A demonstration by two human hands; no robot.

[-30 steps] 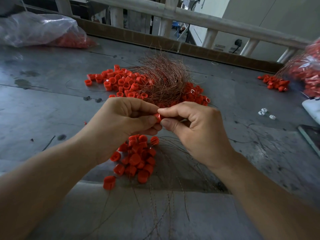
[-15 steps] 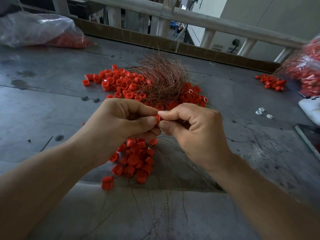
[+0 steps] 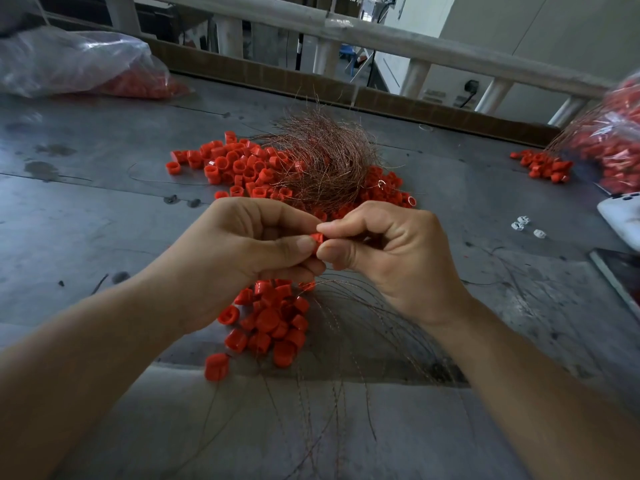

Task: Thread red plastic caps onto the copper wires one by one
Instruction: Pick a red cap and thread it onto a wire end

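My left hand [image 3: 242, 251] and my right hand [image 3: 391, 258] meet fingertip to fingertip above the grey table [image 3: 86, 220]. Between them sits one red cap [image 3: 317, 238], pinched by my left thumb and forefinger. My right thumb and forefinger pinch right against it; any wire in that pinch is too thin to make out. A tangled bundle of copper wires [image 3: 325, 161] lies just beyond the hands, on a far pile of red caps [image 3: 235, 168]. A near pile of red caps [image 3: 273, 320] lies under my hands, with thin copper wires [image 3: 346, 341] fanning out toward me.
A clear plastic bag with red caps [image 3: 79, 67] lies at the back left, another bag of caps [image 3: 613, 143] at the right edge with a small cap heap [image 3: 543, 166] beside it. A white object [image 3: 623, 216], small white pieces [image 3: 521, 225] and a dark flat item [image 3: 620, 271] sit at right.
Both hands stay together on the cap, with only slight finger shifts. The view has drifted a little.
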